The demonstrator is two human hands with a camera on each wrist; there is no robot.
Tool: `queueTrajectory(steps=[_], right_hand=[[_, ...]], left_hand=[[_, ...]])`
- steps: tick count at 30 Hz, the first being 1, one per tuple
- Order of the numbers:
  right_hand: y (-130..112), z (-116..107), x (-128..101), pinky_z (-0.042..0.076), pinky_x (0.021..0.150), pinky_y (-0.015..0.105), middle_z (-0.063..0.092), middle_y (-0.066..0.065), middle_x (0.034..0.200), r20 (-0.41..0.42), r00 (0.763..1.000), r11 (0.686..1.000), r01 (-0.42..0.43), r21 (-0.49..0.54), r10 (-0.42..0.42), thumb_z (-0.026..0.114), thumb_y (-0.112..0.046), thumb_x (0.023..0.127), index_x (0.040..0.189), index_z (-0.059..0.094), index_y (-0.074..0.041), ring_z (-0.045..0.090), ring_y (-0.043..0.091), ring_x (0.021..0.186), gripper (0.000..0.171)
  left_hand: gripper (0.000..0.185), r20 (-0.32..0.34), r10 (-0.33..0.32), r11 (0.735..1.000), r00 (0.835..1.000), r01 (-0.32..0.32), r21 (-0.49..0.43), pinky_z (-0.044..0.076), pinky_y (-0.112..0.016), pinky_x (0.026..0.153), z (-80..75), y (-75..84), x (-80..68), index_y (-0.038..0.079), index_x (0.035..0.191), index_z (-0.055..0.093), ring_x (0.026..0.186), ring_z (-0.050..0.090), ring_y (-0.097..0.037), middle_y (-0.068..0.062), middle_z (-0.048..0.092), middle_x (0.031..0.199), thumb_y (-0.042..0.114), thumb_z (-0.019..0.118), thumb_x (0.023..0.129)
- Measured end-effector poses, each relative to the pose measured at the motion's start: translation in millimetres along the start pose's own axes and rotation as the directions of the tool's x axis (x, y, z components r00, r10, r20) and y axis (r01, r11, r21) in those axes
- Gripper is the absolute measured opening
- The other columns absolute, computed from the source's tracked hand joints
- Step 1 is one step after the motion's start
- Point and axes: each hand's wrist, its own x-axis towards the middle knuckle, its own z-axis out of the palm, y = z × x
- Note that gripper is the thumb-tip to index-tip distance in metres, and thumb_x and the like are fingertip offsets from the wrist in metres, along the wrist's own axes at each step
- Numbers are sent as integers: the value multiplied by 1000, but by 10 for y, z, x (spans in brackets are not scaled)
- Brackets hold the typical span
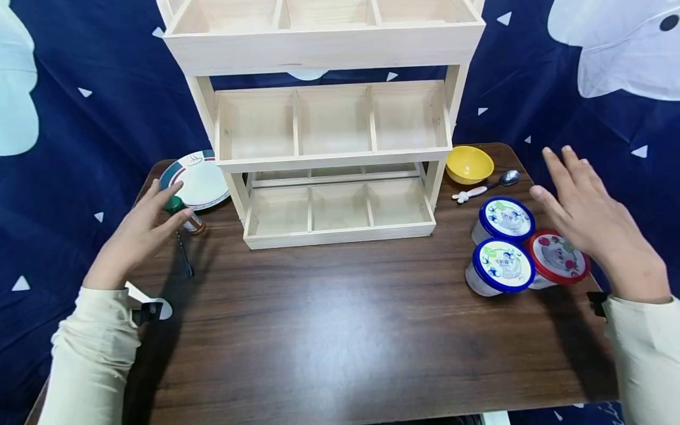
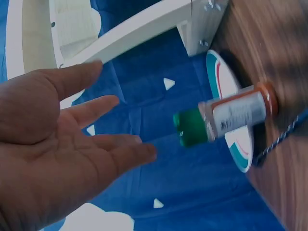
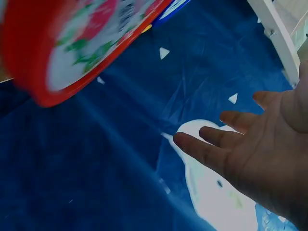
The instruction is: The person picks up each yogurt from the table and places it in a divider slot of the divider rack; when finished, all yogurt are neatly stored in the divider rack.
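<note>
My left hand (image 1: 140, 227) hovers with fingers spread, holding nothing. Just beyond its fingertips stands a small bottle (image 2: 238, 113) with a green cap (image 2: 192, 127); in the head view the hand partly covers it. On the right, my other hand (image 1: 600, 218) is raised with its fingers extended and nothing in them. It is nearest to a red-lidded tub (image 1: 559, 257), which also looms large in the right wrist view. Two blue-lidded tubs, one behind (image 1: 507, 218) and one in front (image 1: 503, 265), stand against the red one.
A wooden rack (image 1: 340, 233) with divided compartments rises at the table's back. Left of it lie a round plate (image 1: 204, 183) and a thin dark utensil (image 1: 184, 254). A yellow bowl (image 1: 470, 165) and a spoon (image 1: 478, 191) with a rabbit-shaped handle end sit right of the rack.
</note>
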Motion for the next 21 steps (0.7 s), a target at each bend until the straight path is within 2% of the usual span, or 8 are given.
queueTrajectory(steps=[4,7,9,11,14,17,18,21], right_hand=[[121,14,-92,9,117,88,-20,23,176,-26,999,999,-33,20,34,18,-60,116,173,-9,-12,-10,54,161,80],[218,44,-175,10,117,88,-19,25,176,-27,998,998,-61,19,61,18,-59,116,173,-10,-11,-9,56,160,80],[278,71,-229,9,117,88,-19,26,175,-26,996,997,-80,17,81,17,-59,116,172,-10,-10,-9,57,160,80],[335,99,-275,8,117,88,-19,27,175,-27,995,995,-95,21,95,17,-59,116,172,-11,-9,-8,58,159,80],[406,141,-327,8,117,88,-18,27,175,-34,994,994,-105,41,106,17,-59,116,172,-10,-9,-6,60,158,80],[457,177,-369,10,114,90,-17,26,175,-43,994,993,-103,63,105,17,-58,116,172,-9,-9,-2,64,156,79],[471,187,-381,10,114,91,-17,26,176,-46,993,992,-101,70,104,17,-58,116,172,-9,-10,-1,65,156,79],[502,213,-416,9,116,90,-16,25,176,-63,993,991,-92,93,98,18,-56,117,173,-8,-9,0,65,156,78]], left_hand=[[55,15,84,988,996,-81,-132,8,-69,130,87,7,4,-9,164,32,160,2,-58,-43,6,170,7,49,115],[53,38,115,972,993,-105,-208,11,-32,132,158,26,15,-8,164,33,163,4,-48,-44,23,166,-2,46,113],[54,49,95,967,994,-80,-242,26,-16,121,194,47,18,-4,166,34,158,33,-36,-41,43,155,-2,45,113],[55,67,77,956,995,-55,-287,36,-6,105,216,64,18,0,168,33,143,50,-17,-34,49,149,-1,45,114],[57,114,23,936,993,19,-351,45,-6,91,254,84,13,8,171,30,130,55,-12,-25,44,156,7,47,117],[58,149,0,922,989,58,-383,43,-5,95,302,100,18,10,171,32,150,42,-32,-19,30,173,13,52,117],[59,157,-11,921,988,71,-384,42,-4,95,322,108,22,10,171,33,152,39,-39,-18,30,174,16,54,116],[59,165,-23,920,986,85,-383,44,-4,95,390,132,38,9,169,38,151,41,-43,-18,34,173,21,59,115]])
